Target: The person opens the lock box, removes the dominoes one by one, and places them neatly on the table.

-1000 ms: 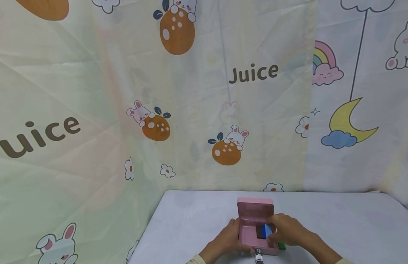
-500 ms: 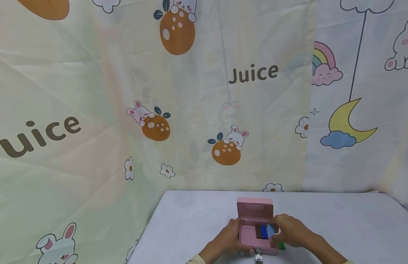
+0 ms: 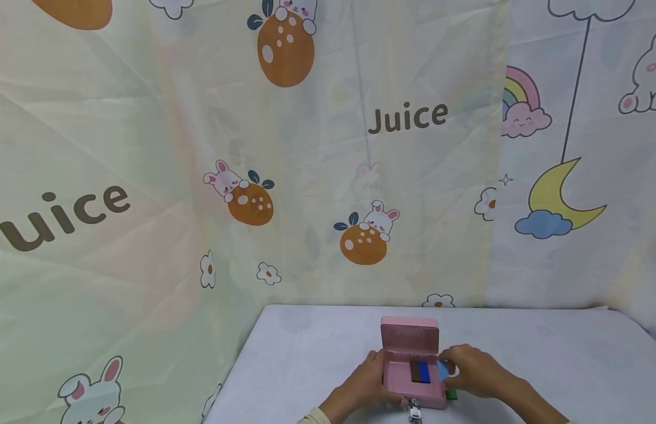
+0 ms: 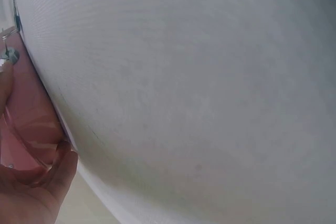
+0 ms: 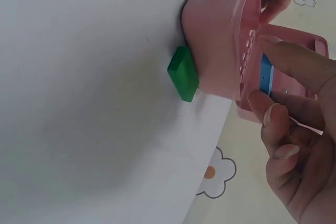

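A pink metal box [image 3: 398, 380] stands on the table with its lid [image 3: 410, 340] raised. My left hand [image 3: 364, 381] grips the box's left side, thumb at the front, as the left wrist view also shows on the pink wall [image 4: 34, 103]. Inside lie a dark brown block [image 3: 415, 372] and a blue block [image 3: 424, 372], side by side. Thumb and fingers of my right hand [image 3: 473, 372] pinch a light blue block [image 5: 266, 74] at the box's right rim. A green block [image 5: 184, 74] is on the table against the box's right outer wall.
A metal latch [image 3: 415, 410] hangs at the front of the box. The white tabletop [image 3: 317, 341] spreads around it. Printed cloth [image 3: 307, 147] hangs behind the table and along the left.
My right hand has shifted right, lifting the light blue block away from beside the blue one to the right rim. The left hand keeps its hold on the box.
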The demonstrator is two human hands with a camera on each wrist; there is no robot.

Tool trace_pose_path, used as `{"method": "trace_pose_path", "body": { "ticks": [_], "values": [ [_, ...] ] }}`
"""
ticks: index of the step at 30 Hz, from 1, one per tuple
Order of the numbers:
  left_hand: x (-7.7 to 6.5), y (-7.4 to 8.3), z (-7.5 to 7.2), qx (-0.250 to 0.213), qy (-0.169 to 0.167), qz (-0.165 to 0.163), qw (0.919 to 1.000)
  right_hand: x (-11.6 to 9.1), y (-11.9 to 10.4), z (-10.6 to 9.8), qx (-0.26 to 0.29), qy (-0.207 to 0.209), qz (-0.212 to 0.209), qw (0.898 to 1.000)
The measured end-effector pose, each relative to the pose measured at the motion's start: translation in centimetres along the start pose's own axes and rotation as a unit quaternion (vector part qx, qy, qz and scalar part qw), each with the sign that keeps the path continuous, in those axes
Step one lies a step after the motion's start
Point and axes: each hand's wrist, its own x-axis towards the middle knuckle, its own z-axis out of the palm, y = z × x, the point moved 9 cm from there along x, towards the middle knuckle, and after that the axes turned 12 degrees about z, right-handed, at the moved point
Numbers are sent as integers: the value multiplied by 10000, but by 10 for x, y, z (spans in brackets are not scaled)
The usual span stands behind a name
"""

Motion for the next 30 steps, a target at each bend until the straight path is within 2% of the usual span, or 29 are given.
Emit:
{"method": "trace_pose_path", "body": {
  "ticks": [13, 20, 30],
  "values": [
    [0, -3, 2, 77, -6, -13, 10000, -1, 19, 4, 140, -275, 250, 9992],
    [0, -5, 3, -9, 1, -217, 9998, -1, 30, 9, 150, -474, 390, 9980],
    [0, -3, 2, 10, 2, -139, 9999, 0, 40, 15, 200, -489, 447, 9976]
  ]
}}
